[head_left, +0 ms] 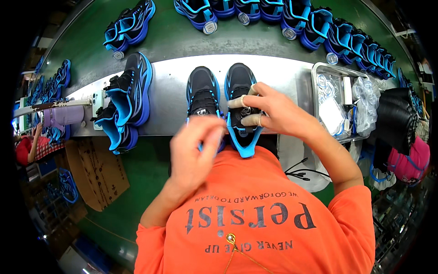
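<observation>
Here, a person in an orange shirt (260,219) stands at a shiny metal shelf (169,82) with two black and blue shoes on it. The right hand (273,112) rests on the right shoe (241,98), just past the middle toward one o'clock. Its fingers (251,120) are bent and pinch the round dial on top of that shoe, and two fingertips wear pale covers. The left hand (194,150) is raised near the middle, a bit toward seven o'clock, in front of the left shoe (203,91). Its thumb and fingers are pressed together at the tips, but I cannot tell if they pinch anything. At nine o'clock more shoes (125,102) lean in a pile on the shelf. At twelve to two o'clock a row of blue shoes (319,27) lies on the green belt (169,36). At three o'clock sits a metal tray (319,71) with clear little bags (331,114).
</observation>
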Tool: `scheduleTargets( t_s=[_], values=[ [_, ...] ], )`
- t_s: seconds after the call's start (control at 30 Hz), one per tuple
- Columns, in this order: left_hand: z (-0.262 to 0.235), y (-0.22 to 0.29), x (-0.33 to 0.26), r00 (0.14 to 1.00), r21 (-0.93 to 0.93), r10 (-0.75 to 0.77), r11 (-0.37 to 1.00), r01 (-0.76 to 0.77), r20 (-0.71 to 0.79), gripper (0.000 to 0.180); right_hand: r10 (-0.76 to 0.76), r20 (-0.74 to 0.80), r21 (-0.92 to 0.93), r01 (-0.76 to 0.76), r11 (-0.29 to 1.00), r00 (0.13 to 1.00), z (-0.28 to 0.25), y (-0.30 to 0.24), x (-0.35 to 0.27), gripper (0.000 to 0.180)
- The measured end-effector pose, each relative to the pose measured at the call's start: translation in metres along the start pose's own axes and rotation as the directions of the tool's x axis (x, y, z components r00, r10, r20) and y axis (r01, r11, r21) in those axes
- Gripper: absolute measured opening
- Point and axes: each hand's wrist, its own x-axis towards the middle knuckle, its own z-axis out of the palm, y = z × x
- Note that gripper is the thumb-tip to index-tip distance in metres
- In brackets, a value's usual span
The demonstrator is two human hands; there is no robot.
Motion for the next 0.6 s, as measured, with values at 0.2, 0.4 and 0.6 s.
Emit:
scheduleTargets(
  t_s=[0.2, 0.4, 0.6],
  values=[
    [0.045, -0.009, -0.003, 0.678, -0.574, -0.462, 0.365, 0.733, 0.572, 0.039, 0.115, 0.046, 0.082, -0.118, 0.990, 0.992, 0.009, -0.009, -0.001, 0.034],
    [0.061, -0.018, -0.003, 0.719, -0.703, -0.433, 0.232, 0.672, 0.544, 0.035, -0.082, 0.046, 0.223, 0.069, 0.972, 0.996, 0.006, 0.005, 0.001, 0.026],
    [0.066, -0.016, -0.003, 0.735, -0.730, -0.435, 0.221, 0.647, 0.520, 0.029, -0.101, 0.026, 0.223, 0.093, 0.970, 0.995, 0.000, 0.004, 0.003, 0.030]
  ],
)
